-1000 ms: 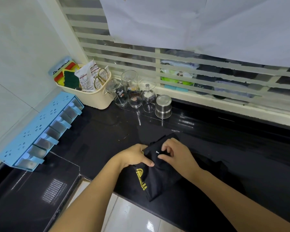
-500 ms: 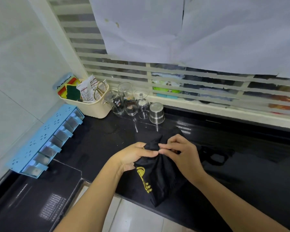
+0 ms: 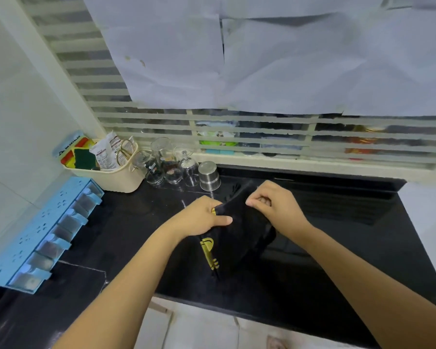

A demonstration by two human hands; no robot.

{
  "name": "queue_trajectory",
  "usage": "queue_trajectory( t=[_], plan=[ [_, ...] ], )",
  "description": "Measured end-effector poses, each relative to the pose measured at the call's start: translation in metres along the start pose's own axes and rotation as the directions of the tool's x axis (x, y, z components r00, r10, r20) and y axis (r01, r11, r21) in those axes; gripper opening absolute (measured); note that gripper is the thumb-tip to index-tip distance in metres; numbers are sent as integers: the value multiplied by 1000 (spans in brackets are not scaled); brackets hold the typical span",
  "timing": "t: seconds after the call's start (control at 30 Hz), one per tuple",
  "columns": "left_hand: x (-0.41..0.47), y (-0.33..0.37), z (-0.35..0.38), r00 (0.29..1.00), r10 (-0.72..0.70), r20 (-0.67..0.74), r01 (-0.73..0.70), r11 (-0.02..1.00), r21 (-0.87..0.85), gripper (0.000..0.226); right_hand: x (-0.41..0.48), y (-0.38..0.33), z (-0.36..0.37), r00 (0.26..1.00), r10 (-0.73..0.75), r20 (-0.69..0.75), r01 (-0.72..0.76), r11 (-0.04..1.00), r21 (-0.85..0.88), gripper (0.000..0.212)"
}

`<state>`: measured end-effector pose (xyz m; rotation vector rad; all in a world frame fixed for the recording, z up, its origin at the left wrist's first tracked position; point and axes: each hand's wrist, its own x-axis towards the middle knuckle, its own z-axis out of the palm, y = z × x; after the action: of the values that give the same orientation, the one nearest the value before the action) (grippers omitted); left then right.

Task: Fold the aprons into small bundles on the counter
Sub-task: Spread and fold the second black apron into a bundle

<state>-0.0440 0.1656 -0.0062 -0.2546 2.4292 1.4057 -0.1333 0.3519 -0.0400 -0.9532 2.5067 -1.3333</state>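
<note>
Black apron (image 3: 239, 238) with yellow print, glossy black counter (image 3: 337, 248), pale-blue rack (image 3: 43, 230), cream basket (image 3: 116, 177)

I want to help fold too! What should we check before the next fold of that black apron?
1. Left hand grips the black apron: ok.
2. Right hand pinches its top edge: ok.
3. Apron is over the black counter, inside its front edge: ok.
4. Steel cup clear of the apron: cannot tell, black cloth against black counter.
5. Bundle small and tidy: not ok, cloth is loose on the right.
</note>
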Motion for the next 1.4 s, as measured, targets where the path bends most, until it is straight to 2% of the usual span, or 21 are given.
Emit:
queue_trajectory(
  t=[0.07,0.1,0.13,0.2,0.27,0.33,0.4,0.43,0.53,0.6,0.7,0.77,0.8,0.83,0.9,0.97,1.03,1.13,1.23,1.33,1.4],
  plan=[
    [9,3,4,993,91,-70,-69,960,273,24,-1,-2,-16,1000,-24,-4,24,998,-64,6],
    [14,0,7,982,152,-110,-92,901,424,19,-1,-1,-23,999,-17,44,22,994,-104,7],
    [18,-5,11,961,234,-149,-109,814,571,16,-3,0,-30,992,4,126,15,988,-156,8],
    [26,-20,23,908,372,-194,-112,661,742,32,-11,7,-35,943,107,314,-11,956,-294,15],
    [30,-42,43,904,379,-198,-99,636,766,45,-26,17,-32,858,271,436,-57,894,-444,30],
    [27,-62,69,930,333,-154,-100,634,767,49,-45,27,-25,721,441,535,-107,833,-542,44],
    [18,-82,98,937,340,-77,-169,635,754,53,-67,40,-19,561,572,599,-132,775,-618,44],
    [13,-93,112,931,364,-34,-220,632,743,58,-77,47,-19,514,620,592,-107,732,-673,37],
    [-1,-119,152,939,334,78,-262,554,790,76,-102,64,-28,459,748,479,-18,547,-837,12],
    [-9,-125,171,962,231,145,-245,500,831,78,-112,68,-36,439,794,420,-7,470,-882,16],
    [-17,-136,187,966,143,215,-258,466,847,68,-127,68,-37,334,849,410,-88,461,-883,34],
    [-18,-138,187,957,105,270,-288,438,852,62,-136,62,-33,286,861,421,-32,448,-894,25],
    [-19,-138,186,951,109,289,-307,425,852,61,-142,62,-29,303,857,418,-12,442,-897,19],
    [-20,-138,185,948,117,296,-317,427,847,61,-147,61,-27,353,835,422,5,449,-893,8],
    [-22,-137,185,940,139,312,-341,406,848,64,-156,63,-23,507,764,398,-22,474,-880,22],
    [-27,-135,190,938,149,314,-347,362,865,65,-165,66,-20,578,718,387,-55,508,-860,23],
    [-29,-133,197,942,155,296,-333,354,874,66,-174,70,-16,559,730,393,-114,537,-836,21],
    [-25,-125,208,938,167,304,-346,373,861,65,-191,79,-15,479,778,407,-214,553,-805,23],
    [-22,-118,217,931,158,330,-366,351,862,65,-207,91,-19,512,779,361,-306,558,-771,11],
    [-23,-114,228,922,152,355,-386,338,858,66,-222,99,-20,534,772,345,-372,580,-725,19],
    [-25,-111,234,919,148,366,-395,331,857,66,-228,101,-20,579,751,317,-386,595,-705,18]
  ],
)
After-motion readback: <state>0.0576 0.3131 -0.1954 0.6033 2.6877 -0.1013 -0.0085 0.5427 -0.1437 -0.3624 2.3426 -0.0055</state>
